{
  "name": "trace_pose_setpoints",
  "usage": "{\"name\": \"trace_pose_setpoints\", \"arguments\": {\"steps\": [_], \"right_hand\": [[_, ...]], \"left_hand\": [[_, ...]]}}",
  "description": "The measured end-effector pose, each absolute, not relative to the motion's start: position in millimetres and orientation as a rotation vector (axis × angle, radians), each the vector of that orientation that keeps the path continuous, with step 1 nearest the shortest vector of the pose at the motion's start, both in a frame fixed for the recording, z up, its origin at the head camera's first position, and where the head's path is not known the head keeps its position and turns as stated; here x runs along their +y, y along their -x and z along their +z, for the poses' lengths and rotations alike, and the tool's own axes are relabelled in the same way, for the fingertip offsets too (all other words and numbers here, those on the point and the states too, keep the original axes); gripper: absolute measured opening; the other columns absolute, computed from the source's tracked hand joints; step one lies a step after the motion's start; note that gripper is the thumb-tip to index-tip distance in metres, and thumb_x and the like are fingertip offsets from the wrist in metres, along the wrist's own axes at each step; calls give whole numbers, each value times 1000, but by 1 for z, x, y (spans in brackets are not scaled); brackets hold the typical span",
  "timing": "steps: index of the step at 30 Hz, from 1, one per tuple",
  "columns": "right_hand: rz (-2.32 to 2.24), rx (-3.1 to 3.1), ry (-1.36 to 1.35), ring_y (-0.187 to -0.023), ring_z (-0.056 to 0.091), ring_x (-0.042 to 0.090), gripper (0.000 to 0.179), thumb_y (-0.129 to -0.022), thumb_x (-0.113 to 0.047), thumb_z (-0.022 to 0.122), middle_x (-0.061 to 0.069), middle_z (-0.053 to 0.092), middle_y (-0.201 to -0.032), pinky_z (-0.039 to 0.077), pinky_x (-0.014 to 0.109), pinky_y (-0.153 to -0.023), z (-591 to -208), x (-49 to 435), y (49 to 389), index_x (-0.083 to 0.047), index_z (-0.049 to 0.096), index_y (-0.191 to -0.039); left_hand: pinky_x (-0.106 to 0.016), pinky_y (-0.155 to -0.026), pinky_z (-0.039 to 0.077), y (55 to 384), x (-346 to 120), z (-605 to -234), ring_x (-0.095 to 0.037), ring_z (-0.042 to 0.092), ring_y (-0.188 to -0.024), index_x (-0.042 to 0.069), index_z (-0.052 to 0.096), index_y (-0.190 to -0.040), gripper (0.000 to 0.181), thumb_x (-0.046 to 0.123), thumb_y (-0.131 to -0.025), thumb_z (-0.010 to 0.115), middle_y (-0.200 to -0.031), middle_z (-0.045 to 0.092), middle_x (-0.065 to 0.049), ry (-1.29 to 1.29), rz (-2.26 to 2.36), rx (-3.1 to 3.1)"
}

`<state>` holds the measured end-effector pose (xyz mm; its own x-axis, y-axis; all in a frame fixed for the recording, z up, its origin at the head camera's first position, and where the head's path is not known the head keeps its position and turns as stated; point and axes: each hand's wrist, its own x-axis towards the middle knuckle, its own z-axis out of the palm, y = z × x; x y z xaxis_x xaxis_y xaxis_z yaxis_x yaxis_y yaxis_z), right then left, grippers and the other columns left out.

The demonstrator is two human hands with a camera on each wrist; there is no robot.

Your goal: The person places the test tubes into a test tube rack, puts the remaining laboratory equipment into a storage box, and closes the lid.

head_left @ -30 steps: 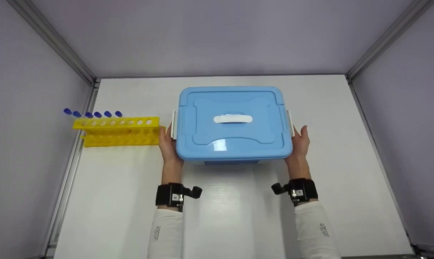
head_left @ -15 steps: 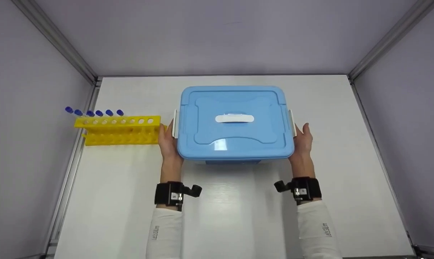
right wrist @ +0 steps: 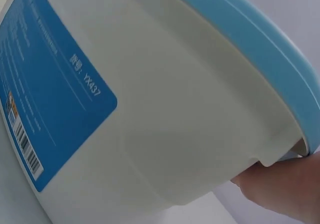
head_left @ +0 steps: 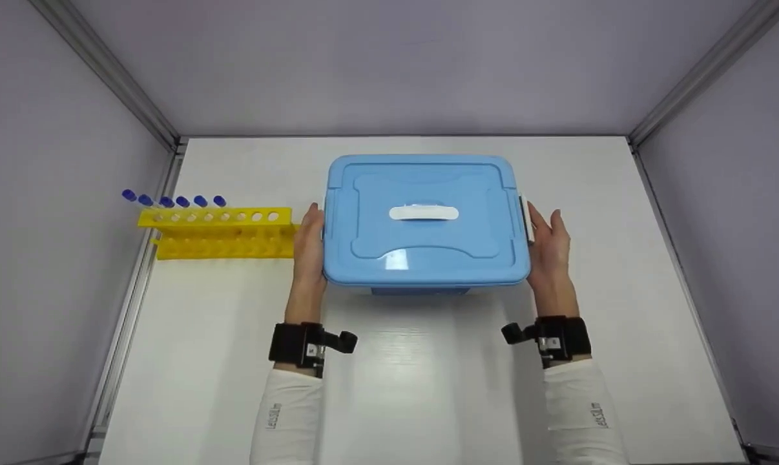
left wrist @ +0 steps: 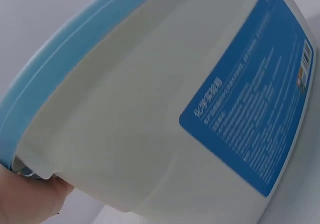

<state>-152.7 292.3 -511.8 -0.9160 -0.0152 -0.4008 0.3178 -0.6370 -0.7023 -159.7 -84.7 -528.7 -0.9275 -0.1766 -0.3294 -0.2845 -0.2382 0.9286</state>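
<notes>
A storage box with a light-blue lid (head_left: 428,223), a white top handle (head_left: 424,213) and a pale body (left wrist: 130,98) stands mid-table. My left hand (head_left: 308,248) lies along the box's left side, over the latch there, which is mostly hidden. On the other side my right hand (head_left: 550,253) is beside the white latch (head_left: 527,219), its fingers fairly straight. Both wrist views show part of a hand under the lid's rim; the fingertips are partly hidden. A blue label (right wrist: 50,83) covers part of the box's front.
Left of the box stands a yellow test tube rack (head_left: 221,248), its right end close to my left hand. Several blue-capped tubes (head_left: 182,201) lean in it. Grey walls (head_left: 402,71) enclose the white table (head_left: 628,361) at the back and sides.
My left hand has shifted up and closed in over the left latch, which was visible before. My right hand has moved slightly outward to the right. The box stays in place.
</notes>
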Motion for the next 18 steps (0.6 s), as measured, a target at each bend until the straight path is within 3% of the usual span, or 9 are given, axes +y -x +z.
{"name": "trace_pose_setpoints", "arguments": {"steps": [5,10,18], "right_hand": [[-2453,1585,-544,-167,-3,15,66,-113,-52,20,-7,8,-180,5,34,-137,-512,290,154,-19,16,-170],[-2122,2007,-567,-166,-7,12,68,-112,-45,31,-5,0,-179,-1,33,-136,-511,286,158,-18,8,-170],[-1705,2382,-420,-167,-3,24,77,-111,-35,44,7,0,-179,2,44,-137,-504,279,157,-13,0,-170]], "left_hand": [[-41,-137,13,160,-81,-521,-17,12,-167,17,15,-170,71,40,-110,46,-179,14,0,541,2000,2181],[-48,-136,14,162,-79,-520,-24,12,-167,16,11,-171,76,35,-109,50,-179,12,-5,452,1760,2361],[-51,-136,13,162,-79,-516,-29,12,-167,10,3,-170,76,27,-109,45,-179,9,-12,291,1606,2469]]}}
